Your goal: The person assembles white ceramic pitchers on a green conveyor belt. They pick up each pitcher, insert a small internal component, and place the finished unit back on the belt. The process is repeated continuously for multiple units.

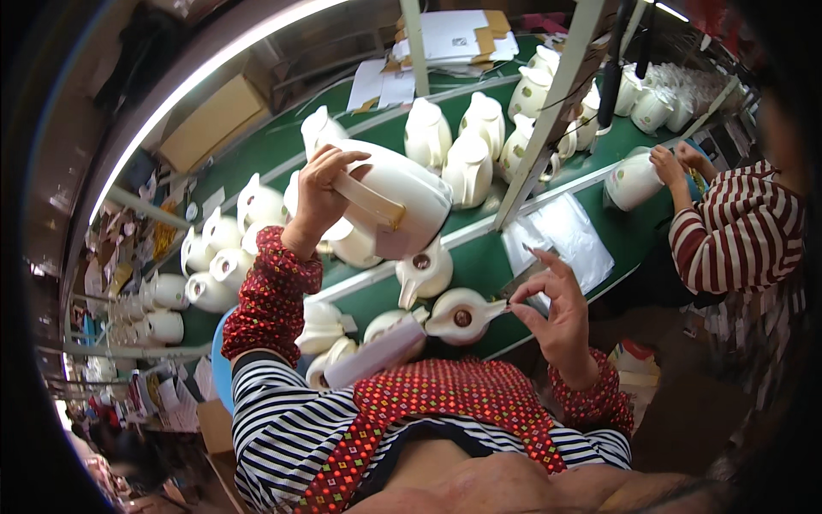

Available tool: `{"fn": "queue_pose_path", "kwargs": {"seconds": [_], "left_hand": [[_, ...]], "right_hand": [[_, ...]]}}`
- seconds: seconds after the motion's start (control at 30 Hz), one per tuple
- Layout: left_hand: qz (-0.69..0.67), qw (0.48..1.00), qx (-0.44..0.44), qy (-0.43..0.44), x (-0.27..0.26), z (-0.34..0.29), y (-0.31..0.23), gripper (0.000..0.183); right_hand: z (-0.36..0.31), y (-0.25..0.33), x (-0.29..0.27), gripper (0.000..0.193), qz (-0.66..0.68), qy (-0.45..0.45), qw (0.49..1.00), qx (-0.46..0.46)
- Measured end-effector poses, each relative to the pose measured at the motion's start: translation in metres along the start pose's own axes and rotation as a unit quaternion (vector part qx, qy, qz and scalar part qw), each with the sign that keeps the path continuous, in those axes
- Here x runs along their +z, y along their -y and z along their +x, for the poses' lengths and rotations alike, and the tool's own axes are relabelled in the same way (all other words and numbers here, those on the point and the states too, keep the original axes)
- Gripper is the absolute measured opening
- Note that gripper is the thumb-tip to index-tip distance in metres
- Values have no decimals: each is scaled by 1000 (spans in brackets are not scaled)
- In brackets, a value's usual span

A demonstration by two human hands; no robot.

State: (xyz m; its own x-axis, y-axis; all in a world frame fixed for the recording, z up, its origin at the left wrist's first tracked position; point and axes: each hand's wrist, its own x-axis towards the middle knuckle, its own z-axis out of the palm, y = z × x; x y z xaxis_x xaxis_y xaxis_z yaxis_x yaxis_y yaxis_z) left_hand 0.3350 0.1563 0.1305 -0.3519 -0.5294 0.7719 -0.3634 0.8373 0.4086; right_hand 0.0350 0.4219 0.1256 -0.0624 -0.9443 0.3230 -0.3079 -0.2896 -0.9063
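My left hand (324, 190) is closed around the upper part of a large white jug (411, 184) with a handle, lifted and tilted over the green bench. A small pale square patch shows on the jug near its handle. My right hand (555, 313) is raised to the right with thumb and index finger almost together; whether something thin is between them is too small to make out. Just left of those fingertips points the tip of a white jug (462, 315) with a dark round spot on top. Another such jug (425, 272) stands behind it.
Several white jugs (469, 167) stand along the green bench (390, 128). Clear plastic bags (561, 240) lie right of a slanted metal post (548, 120). A pale purple strip (377, 349) is close to my chest. At right, a co-worker in striped sleeves (736, 227) handles a white jug (634, 180).
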Motion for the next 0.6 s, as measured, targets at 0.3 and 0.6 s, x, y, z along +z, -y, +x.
{"fn": "queue_pose_path", "kwargs": {"seconds": [0.3, 0.6], "left_hand": [[-309, 874, -280, 248, 5, -116, -58, 35], [-341, 865, -293, 223, -3, -143, -71, 39]], "right_hand": [[-3, 61, 67, 73, 179, 231, 948, 129], [-25, 61, 107, 75, 125, 278, 940, 153]]}}
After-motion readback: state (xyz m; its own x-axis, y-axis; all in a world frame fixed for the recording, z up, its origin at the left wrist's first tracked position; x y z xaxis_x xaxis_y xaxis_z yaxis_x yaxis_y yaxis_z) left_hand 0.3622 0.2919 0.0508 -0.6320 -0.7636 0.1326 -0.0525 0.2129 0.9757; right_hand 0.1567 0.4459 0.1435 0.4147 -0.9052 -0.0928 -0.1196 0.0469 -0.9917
